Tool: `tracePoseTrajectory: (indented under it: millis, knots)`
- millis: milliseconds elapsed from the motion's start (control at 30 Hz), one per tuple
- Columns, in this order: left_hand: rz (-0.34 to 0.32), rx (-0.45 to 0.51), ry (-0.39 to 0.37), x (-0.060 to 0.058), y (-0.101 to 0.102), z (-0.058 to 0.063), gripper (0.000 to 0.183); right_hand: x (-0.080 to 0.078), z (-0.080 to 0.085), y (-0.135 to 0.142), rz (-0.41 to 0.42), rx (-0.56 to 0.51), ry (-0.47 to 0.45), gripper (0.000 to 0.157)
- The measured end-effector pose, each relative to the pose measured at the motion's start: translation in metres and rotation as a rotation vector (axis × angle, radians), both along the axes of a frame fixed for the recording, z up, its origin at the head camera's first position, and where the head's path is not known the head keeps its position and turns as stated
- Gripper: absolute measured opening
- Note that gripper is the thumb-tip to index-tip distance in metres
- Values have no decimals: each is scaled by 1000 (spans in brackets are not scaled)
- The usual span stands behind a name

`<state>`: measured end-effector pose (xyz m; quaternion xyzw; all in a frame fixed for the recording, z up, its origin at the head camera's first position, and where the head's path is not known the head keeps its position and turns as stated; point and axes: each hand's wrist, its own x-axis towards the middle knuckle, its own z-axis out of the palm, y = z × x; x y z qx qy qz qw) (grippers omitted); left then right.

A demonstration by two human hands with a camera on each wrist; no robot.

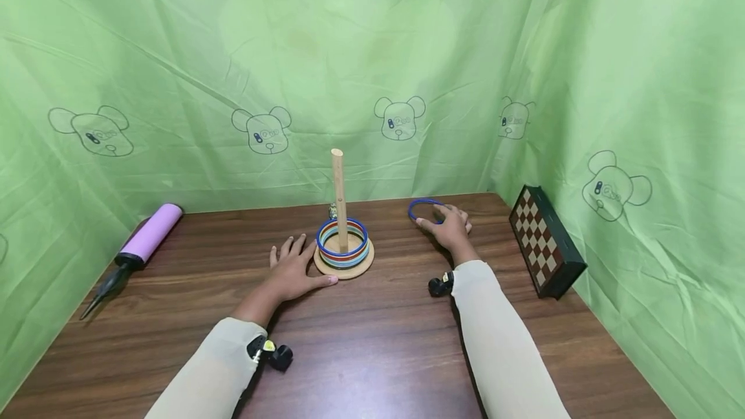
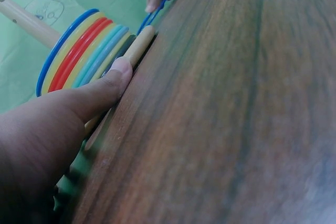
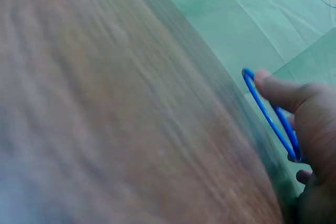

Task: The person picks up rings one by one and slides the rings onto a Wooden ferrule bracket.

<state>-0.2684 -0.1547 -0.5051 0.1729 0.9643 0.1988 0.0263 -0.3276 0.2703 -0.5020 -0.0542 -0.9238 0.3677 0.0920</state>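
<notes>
A wooden peg point(image 1: 339, 180) stands upright on a round wooden base point(image 1: 345, 274). Rings in blue, red, yellow and lighter blues point(image 2: 79, 51) are stacked around its foot. My left hand point(image 1: 290, 272) lies at the base's near left side, fingers spread and thumb point(image 2: 122, 69) touching the edge. To the right of the peg, my right hand point(image 1: 451, 230) pinches a separate blue ring point(image 1: 427, 200). In the right wrist view the thumb is on this blue ring point(image 3: 266, 115), which looks tilted; part of the other fingers is hidden.
A purple hand pump point(image 1: 152, 233) with a black nozzle lies at the left of the wooden table point(image 1: 378, 341). On the right, a folded checkered game board point(image 1: 542, 244) stands on its side. Behind the peg sits a small patterned item point(image 1: 332, 211). Green curtains point(image 1: 349, 50) surround the table.
</notes>
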Motion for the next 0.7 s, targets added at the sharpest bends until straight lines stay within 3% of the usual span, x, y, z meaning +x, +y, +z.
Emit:
tracePoseTrajectory:
  millis: [367,700]
  knots:
    - [-1,-3,-3,-1,0,0,122,2,9,-16,58,-155,125,81]
    - [2,-11,-3,-1,1,1,121,5,29,-41,104,-179,190,77]
